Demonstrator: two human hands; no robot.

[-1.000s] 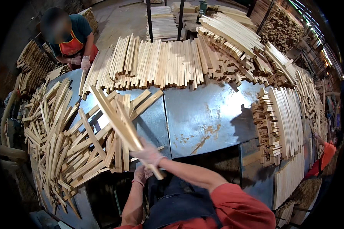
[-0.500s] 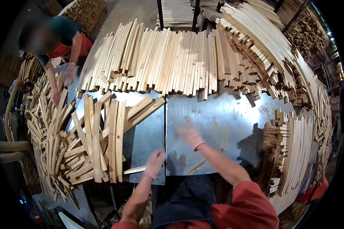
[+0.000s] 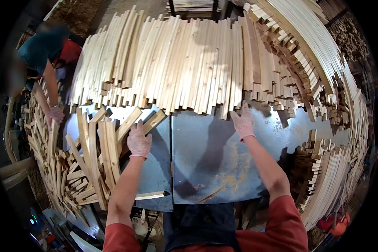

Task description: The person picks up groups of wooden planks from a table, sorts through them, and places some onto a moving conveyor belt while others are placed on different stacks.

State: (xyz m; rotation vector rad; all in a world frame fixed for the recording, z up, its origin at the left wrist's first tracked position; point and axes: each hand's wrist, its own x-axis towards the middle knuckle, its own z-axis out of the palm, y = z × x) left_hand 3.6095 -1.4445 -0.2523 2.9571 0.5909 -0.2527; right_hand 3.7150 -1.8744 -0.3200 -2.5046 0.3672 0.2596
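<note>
My left hand (image 3: 139,142), in a pale glove with a reddish cuff, reaches over the loose wooden strips (image 3: 112,147) on the left of the metal table. Its fingers lie beside the slanted ends of those strips, thumb held apart. My right hand (image 3: 242,123), gloved the same way, is stretched forward with its fingers apart. Its fingertips are at the near ends of the wide layer of wooden strips (image 3: 185,67) across the back of the table. Whether those fingertips touch the wood I cannot tell.
Bare metal tabletop (image 3: 210,155) with a seam lies between my arms. One short strip (image 3: 151,195) rests near its front edge. Neat stacks (image 3: 329,180) stand at the right. At far left, a co-worker's gloved hands (image 3: 54,114) are at a jumbled heap (image 3: 56,168).
Both my hands have moved forward: the left up and leftward to the loose strips, the right up and rightward to the back layer. The co-worker's hands have come together lower down.
</note>
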